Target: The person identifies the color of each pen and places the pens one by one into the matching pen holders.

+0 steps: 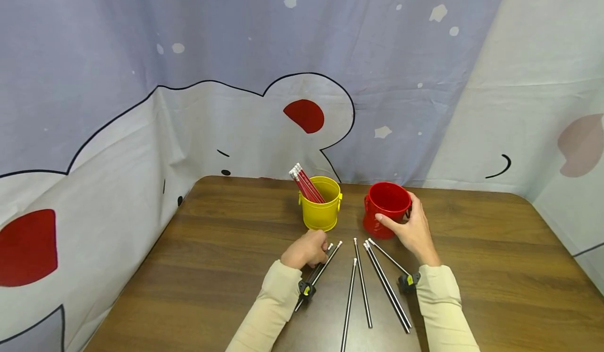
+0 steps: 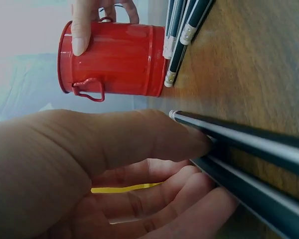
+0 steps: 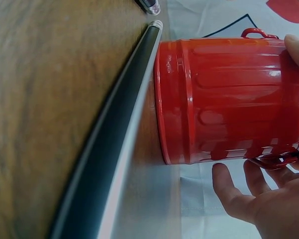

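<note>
My left hand is low over the table, its thumb and fingers pinching a black pencil with silver stripes. Another black pencil lies right beside it. My right hand grips a red bucket near its rim, thumb in front and fingers round the right side. The bucket stands upright, with small side handles. Several black pencils with white eraser ends lie between the two arms. In the right wrist view, one black pencil passes close to the bucket's base.
A yellow bucket stands left of the red one, just beyond my left hand. Several red pencils lean in it, white ends up. Behind the wooden table hangs a printed curtain.
</note>
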{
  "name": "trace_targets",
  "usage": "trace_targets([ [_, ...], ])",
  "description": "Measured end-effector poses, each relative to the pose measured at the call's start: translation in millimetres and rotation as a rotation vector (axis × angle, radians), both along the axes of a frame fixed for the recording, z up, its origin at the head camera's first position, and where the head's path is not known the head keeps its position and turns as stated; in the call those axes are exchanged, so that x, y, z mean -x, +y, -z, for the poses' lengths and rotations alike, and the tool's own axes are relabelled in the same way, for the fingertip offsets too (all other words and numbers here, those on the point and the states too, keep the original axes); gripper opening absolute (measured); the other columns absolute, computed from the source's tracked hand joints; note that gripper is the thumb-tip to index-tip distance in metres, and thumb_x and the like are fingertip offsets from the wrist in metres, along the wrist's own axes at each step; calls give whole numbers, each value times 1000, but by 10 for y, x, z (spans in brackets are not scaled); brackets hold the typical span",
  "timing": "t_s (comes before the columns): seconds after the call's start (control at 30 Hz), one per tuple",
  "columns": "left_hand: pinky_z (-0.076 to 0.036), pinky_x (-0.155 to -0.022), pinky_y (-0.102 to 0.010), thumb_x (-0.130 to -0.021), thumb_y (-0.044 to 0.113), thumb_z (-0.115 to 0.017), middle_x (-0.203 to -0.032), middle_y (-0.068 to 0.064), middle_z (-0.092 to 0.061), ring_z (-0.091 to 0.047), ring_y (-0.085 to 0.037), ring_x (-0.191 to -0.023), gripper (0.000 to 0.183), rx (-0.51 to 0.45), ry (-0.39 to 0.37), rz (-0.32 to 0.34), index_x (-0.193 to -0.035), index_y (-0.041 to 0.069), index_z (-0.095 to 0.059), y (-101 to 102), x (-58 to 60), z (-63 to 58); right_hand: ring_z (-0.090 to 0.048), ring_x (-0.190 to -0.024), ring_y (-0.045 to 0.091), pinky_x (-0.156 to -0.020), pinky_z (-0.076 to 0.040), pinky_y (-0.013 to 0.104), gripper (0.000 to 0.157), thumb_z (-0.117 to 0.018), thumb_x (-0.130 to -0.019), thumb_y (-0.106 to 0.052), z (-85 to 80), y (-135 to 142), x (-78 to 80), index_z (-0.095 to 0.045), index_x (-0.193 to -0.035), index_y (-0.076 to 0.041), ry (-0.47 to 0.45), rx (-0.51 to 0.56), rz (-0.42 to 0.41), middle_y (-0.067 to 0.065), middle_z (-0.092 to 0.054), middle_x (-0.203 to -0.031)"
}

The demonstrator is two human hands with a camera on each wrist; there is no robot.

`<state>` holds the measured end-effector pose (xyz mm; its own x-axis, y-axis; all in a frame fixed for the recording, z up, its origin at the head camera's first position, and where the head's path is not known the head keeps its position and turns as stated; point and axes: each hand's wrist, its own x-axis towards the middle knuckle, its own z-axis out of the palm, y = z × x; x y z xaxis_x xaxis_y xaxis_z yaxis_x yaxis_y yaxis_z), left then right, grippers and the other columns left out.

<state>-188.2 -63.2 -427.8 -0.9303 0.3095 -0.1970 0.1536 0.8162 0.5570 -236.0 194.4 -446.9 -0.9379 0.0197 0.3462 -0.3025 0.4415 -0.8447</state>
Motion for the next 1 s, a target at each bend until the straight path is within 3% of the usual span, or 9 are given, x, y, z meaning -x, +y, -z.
trace_targets([
  [0.27, -35, -41, -20, -70, 8, -74, -48, 4, -43, -44, -9, -41, 31, 112, 76, 23, -58, 11, -46, 22, 10, 42, -46, -112, 25, -90, -43, 41, 85, -78, -72, -33, 12, 6, -5, -30, -139, -12, -1, -12, 8, 9, -43, -130],
  [0.4, -30, -41, -20, -70, 13, -75, -46, 6, -38, -39, -9, -42, 37, 124, 102, 28, -52, 12, -43, 28, 27, 47, -46, -112, 25, -90, -43, 42, 86, -78, -72, -33, -1, 1, -9, -29, -139, -12, -1, -9, 8, 9, -43, -130],
  [0.67, -20, -41, -22, -74, 17, -73, -46, 8, -23, -28, -8, -44, 46, 123, 181, 51, -47, 14, -37, 29, 54, 18, -48, -111, 24, -86, -43, 29, 86, -78, -72, -32, -20, -1, -11, -30, -139, -12, 0, -17, 9, 8, -44, -129],
  [0.8, -23, -40, -21, -75, 14, -69, -46, 8, -31, -32, -7, -42, 37, 82, 232, 40, -52, 14, -40, 14, 38, -55, -48, -111, 24, -87, -44, 32, 85, -78, -72, -32, -18, -1, -16, -29, -139, -11, 1, -17, 9, 9, -44, -129],
  [1.0, -35, -50, -21, -70, 8, -64, -61, 6, -41, -44, -10, -55, 13, -13, 410, 25, -74, 9, -51, 8, -3, -198, -48, -111, 24, -88, -44, 32, 85, -78, -72, -31, -16, -5, -29, -29, -139, -11, 2, -13, 4, 9, -43, -129],
])
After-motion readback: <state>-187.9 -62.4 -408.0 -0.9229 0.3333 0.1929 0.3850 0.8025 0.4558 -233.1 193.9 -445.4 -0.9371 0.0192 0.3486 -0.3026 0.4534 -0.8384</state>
